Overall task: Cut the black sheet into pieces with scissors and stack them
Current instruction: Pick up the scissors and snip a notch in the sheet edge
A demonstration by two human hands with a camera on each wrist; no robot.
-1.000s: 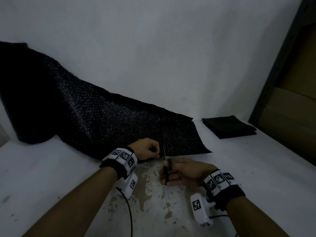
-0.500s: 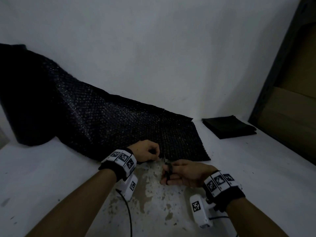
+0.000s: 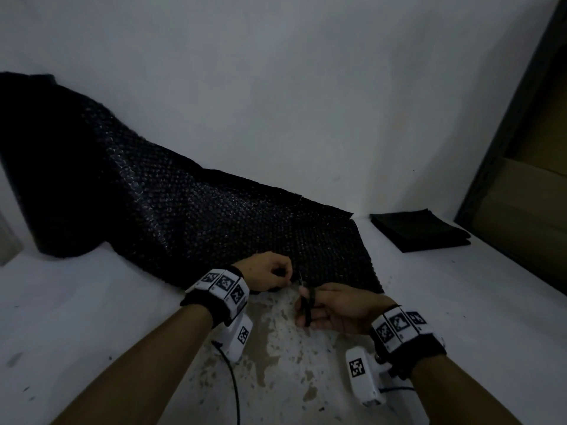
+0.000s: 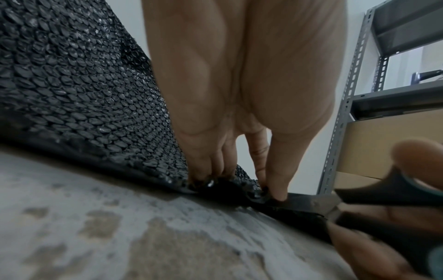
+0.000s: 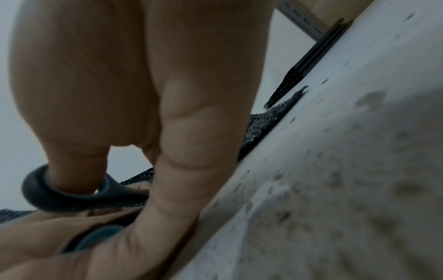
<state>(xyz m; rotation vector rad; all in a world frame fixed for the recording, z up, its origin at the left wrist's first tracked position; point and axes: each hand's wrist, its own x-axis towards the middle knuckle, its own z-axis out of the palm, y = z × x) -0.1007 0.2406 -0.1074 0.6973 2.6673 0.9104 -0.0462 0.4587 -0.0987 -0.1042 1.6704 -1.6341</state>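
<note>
A black bubble-textured sheet (image 3: 214,228) unrolls from a dark roll at the far left across the white table (image 3: 92,302). My left hand (image 3: 270,276) pinches the sheet's near edge (image 4: 225,181) between fingertips and thumb. Black-handled scissors (image 3: 306,305) stand at that edge just right of the pinch, blades pointing away from me. My right hand (image 3: 334,308) grips them, thumb through the upper ring (image 5: 72,191) and fingers in the lower one. The blades (image 4: 309,203) meet the sheet's edge beside my left thumb. A stack of cut black pieces (image 3: 420,231) lies at the back right.
A white wall stands close behind the sheet. A grey metal shelf frame (image 4: 345,113) with cardboard boxes (image 3: 521,216) borders the table on the right. The tabletop in front of my hands is worn and blotchy (image 3: 276,363). Cables run from both wrist cameras.
Both hands have shifted slightly away from me, toward the sheet's edge. The scissor blades, spread a second ago, now sit closed at the edge beside my left fingers.
</note>
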